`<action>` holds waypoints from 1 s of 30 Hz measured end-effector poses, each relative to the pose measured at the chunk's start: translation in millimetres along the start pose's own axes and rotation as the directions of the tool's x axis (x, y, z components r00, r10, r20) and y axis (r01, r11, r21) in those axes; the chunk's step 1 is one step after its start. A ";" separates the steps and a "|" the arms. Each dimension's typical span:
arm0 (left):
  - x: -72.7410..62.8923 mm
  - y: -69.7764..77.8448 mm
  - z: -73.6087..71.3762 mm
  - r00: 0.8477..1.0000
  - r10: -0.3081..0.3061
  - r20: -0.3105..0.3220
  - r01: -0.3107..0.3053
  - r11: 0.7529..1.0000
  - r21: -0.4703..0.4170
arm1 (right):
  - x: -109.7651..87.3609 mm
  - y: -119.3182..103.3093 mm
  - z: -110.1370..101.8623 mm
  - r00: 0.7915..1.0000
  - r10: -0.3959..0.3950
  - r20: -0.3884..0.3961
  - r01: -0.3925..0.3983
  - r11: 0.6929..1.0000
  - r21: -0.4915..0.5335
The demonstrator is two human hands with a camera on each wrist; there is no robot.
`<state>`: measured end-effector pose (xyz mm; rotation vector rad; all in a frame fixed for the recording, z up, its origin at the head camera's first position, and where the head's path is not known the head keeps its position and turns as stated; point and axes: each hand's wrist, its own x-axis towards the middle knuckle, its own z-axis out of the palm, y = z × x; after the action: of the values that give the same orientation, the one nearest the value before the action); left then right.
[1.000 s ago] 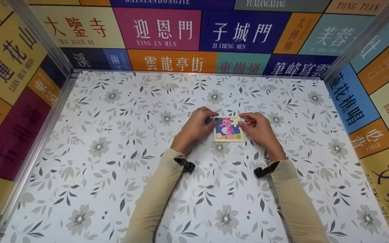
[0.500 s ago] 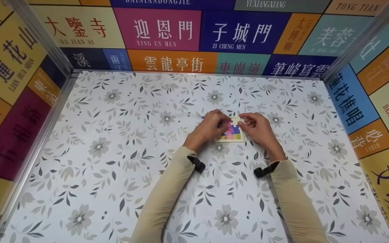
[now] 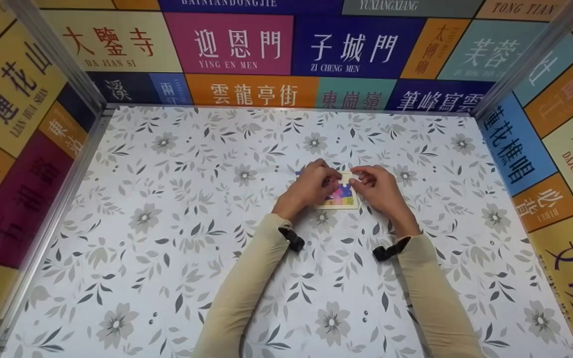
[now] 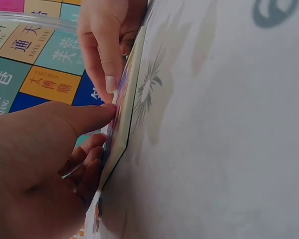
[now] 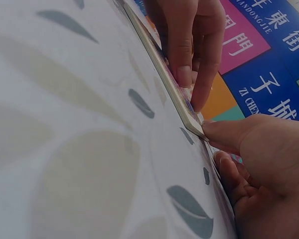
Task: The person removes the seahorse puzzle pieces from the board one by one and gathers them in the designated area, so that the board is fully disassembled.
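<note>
A small square jigsaw puzzle [image 3: 342,201] with a pale wooden frame and a pink and blue picture lies flat on the table. Over its upper left part, my left hand [image 3: 309,186] bends its thumb and fingers together and seems to pinch a puzzle piece, mostly hidden by the fingers. My right hand [image 3: 377,185] grips the frame's upper right corner; its thumb [image 5: 224,133] touches the edge in the right wrist view. A loose blue piece [image 3: 297,173] shows partly behind my left hand.
A white cloth with grey flowers and leaves [image 3: 142,268] covers the table. Panels with coloured blocks and Chinese characters [image 3: 246,44] stand along the back and both sides. Metal rails [image 3: 62,199] run along the table's edges.
My left hand has moved right from beside the puzzle onto its upper left part, covering much of the picture. My right hand and the puzzle stay in place.
</note>
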<state>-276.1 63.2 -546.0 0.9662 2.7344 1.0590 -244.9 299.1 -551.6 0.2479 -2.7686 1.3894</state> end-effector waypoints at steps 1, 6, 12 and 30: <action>0.8 -0.2 0.0 1.000 -0.009 0.005 0.009 1.000 0.001 | 0.1 -0.1 0.0 1.000 0.000 -0.001 0.000 1.000 0.003; 5.2 4.5 -2.7 0.995 -0.090 0.044 0.091 0.996 -0.021 | 0.1 -0.4 -0.3 1.000 0.003 -0.008 -0.002 1.000 0.013; 7.0 16.1 -9.6 0.982 -0.166 0.091 0.168 0.986 -0.007 | -0.2 0.2 -0.7 1.000 0.010 -0.014 -0.009 1.000 0.014; 1.3 3.6 11.2 0.991 -0.120 -0.067 0.120 0.993 -0.009 | -1.0 -1.3 -1.5 1.000 -0.010 0.003 0.010 0.999 -0.034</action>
<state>-272.3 72.6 -552.1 0.7680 2.8005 1.0971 -243.7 299.7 -549.7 0.2621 -2.7870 1.3395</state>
